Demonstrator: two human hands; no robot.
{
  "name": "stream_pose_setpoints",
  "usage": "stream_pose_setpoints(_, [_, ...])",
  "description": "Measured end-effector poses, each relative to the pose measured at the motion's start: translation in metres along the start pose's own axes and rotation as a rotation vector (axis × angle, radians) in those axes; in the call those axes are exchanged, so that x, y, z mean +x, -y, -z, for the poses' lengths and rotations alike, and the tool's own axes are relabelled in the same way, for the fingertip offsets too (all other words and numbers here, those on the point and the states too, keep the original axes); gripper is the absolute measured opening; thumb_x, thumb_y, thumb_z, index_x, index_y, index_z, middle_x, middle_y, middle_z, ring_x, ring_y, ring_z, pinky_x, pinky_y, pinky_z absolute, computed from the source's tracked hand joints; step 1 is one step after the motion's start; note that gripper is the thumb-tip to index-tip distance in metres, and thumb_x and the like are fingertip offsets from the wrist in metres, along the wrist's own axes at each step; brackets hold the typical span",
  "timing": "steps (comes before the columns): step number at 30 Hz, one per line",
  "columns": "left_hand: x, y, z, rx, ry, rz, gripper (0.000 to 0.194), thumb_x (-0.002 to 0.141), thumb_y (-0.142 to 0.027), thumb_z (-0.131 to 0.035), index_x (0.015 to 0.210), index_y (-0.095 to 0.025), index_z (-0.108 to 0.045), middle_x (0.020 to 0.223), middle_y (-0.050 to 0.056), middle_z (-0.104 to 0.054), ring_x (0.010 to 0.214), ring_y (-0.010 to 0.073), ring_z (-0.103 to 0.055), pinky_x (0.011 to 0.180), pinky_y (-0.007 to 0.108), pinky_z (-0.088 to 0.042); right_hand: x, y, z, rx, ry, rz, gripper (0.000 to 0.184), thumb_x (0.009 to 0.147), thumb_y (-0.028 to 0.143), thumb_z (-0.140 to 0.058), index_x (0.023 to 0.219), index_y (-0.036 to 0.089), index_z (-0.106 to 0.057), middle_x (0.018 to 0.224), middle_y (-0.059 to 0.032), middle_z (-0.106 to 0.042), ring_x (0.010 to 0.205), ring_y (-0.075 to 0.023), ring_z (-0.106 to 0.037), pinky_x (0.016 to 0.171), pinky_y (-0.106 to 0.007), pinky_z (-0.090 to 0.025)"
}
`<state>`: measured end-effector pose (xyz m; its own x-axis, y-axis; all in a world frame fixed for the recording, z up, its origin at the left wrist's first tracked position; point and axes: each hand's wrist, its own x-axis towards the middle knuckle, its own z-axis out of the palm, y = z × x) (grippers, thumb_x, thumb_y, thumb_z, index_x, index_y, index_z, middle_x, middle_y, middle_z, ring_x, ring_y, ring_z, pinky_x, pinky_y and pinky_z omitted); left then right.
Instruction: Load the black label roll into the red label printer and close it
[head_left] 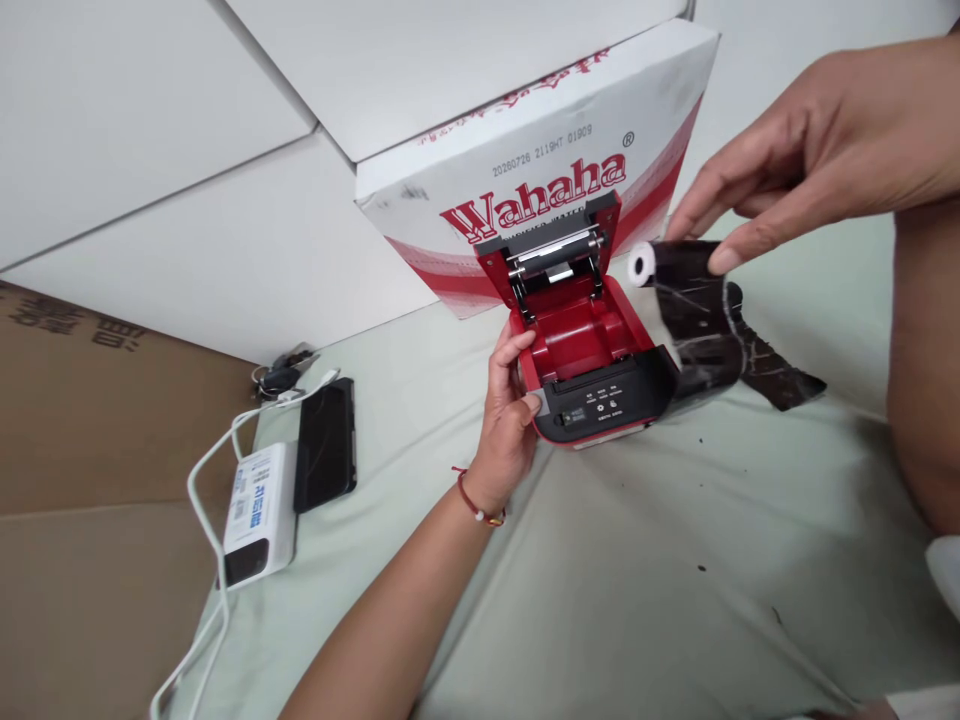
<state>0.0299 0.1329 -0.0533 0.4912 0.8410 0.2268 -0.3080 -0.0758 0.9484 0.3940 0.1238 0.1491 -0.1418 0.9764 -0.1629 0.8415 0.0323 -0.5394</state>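
Observation:
A small red and black printer [592, 360] stands on the pale green sheet with its lid tilted open and its red paper bay bare. My left hand [506, 420] grips the printer's left front corner, thumb on the black front panel. My right hand [795, 170] hovers above and to the right of the printer, pinching the top edge of a black plastic wrapper [705, 320]. A white paper roll [641, 265] sticks out of the wrapper's left end, just right of the open lid.
A white and red Wahaha carton [540, 160] stands right behind the printer. At left lie a black phone [325, 445], a white power bank [259, 510] with a white cable [202, 470], and keys [281, 375]. Brown cardboard [97, 420] borders the sheet at left. My knee [926, 370] is at right.

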Motion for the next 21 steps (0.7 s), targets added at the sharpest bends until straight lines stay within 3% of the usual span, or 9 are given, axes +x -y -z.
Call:
stream_pose_setpoints(2, [0.001,0.001,0.001,0.009,0.009,-0.008,0.067,0.093,-0.065,-0.086,0.153,-0.044,-0.067,0.191,-0.001,-0.04,0.184,0.0379,-0.029,0.149,0.057,-0.036,0.01,-0.016,-0.003,0.023,0.146,-0.062,0.047,0.09,0.042,-0.074,0.127,0.018,-0.091,0.121,-0.0016,-0.085,0.099,-0.0093,-0.077,0.093,-0.029,-0.051])
stream_pose_setpoints(4, [0.0,0.0,0.001,0.012,0.009,-0.009,0.066,0.093,-0.066,-0.085,0.153,-0.044,-0.067,0.191,0.0,-0.04,0.184,0.0381,-0.028,0.15,0.059,-0.035,0.022,-0.018,-0.02,0.009,0.273,-0.147,0.049,0.097,0.032,-0.055,0.122,0.008,-0.09,0.116,-0.0033,-0.083,0.097,-0.008,-0.075,0.092,-0.031,-0.049])
stream_pose_setpoints(6, [0.0,-0.003,0.0,0.013,0.007,-0.005,0.066,0.094,-0.066,-0.085,0.153,-0.044,-0.067,0.191,0.0,-0.04,0.184,0.0383,-0.029,0.15,0.06,-0.035,0.034,-0.008,-0.043,-0.024,0.384,-0.177,0.042,0.096,0.019,-0.057,0.12,0.004,-0.089,0.108,-0.0024,-0.084,0.094,-0.0039,-0.073,0.09,-0.026,-0.047])
stream_pose_setpoints(8, [-0.001,-0.005,-0.001,0.016,0.009,-0.003,0.064,0.095,-0.066,-0.083,0.153,-0.044,-0.066,0.192,0.0,-0.04,0.183,0.0375,-0.033,0.148,0.059,-0.039,0.041,0.005,-0.063,-0.068,0.447,-0.159,0.037,0.088,0.005,-0.071,0.122,0.004,-0.088,0.102,-0.0019,-0.085,0.09,-0.0001,-0.072,0.087,-0.021,-0.045])
stream_pose_setpoints(11, [-0.001,-0.005,-0.001,0.022,0.02,0.003,0.062,0.097,-0.065,-0.082,0.153,-0.045,-0.065,0.192,-0.002,-0.038,0.181,0.0364,-0.036,0.145,0.057,-0.043,0.039,0.017,-0.07,-0.164,0.389,-0.191,0.045,0.083,0.001,-0.082,0.128,0.008,-0.088,0.102,-0.0012,-0.087,0.085,0.0006,-0.07,0.084,-0.021,-0.043])
stream_pose_setpoints(15, [-0.001,-0.003,0.002,0.031,0.022,0.011,0.064,0.096,-0.065,-0.082,0.154,-0.044,-0.065,0.194,-0.002,-0.035,0.185,0.037,-0.028,0.148,0.059,-0.039,0.031,0.005,-0.048,-0.341,0.261,-0.332,0.056,0.08,0.012,-0.089,0.136,0.013,-0.086,0.112,0.0011,-0.087,0.092,-0.0028,-0.071,0.093,-0.027,-0.043])
stream_pose_setpoints(18, [-0.001,-0.004,0.002,0.038,0.017,0.011,0.064,0.096,-0.063,-0.083,0.154,-0.044,-0.065,0.195,-0.002,-0.033,0.185,0.0375,-0.027,0.147,0.059,-0.039,0.032,-0.007,-0.043,-0.433,0.323,-0.464,0.056,0.08,0.007,-0.086,0.136,0.011,-0.085,0.115,-0.0011,-0.086,0.094,-0.005,-0.07,0.091,-0.031,-0.042])
stream_pose_setpoints(21, [-0.001,-0.005,0.001,0.04,0.009,0.013,0.063,0.095,-0.063,-0.084,0.152,-0.045,-0.067,0.196,-0.003,-0.031,0.185,0.0381,-0.027,0.145,0.058,-0.043,0.034,-0.008,-0.058,-0.418,0.413,-0.459,0.034,0.092,0.007,-0.072,0.121,0.004,-0.088,0.101,-0.0028,-0.085,0.087,-0.0039,-0.068,0.084,-0.031,-0.04])
